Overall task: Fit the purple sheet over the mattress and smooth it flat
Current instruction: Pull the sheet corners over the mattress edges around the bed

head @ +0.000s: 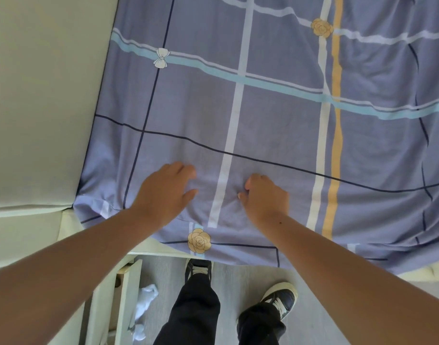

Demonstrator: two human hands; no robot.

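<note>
A purple sheet point(275, 115) with plaid stripes lies over the mattress point(422, 273), spreading far and right from both hands at its near-left corner. The left hand point(166, 192) rests on it, fingers loosely bent. The right hand point(265, 195) is nearer the wrinkles at far right, its curled fingers pinching a small fold.

Pale wall point(39, 95) left, grey plank floor point(238, 280), crumpled white cloth point(145, 296) beside cream cabinet point(128, 295)

We read no text, label, brand, number or sign anywhere in the view. The purple sheet point(275, 125) bore only a printed pattern, without lettering.
</note>
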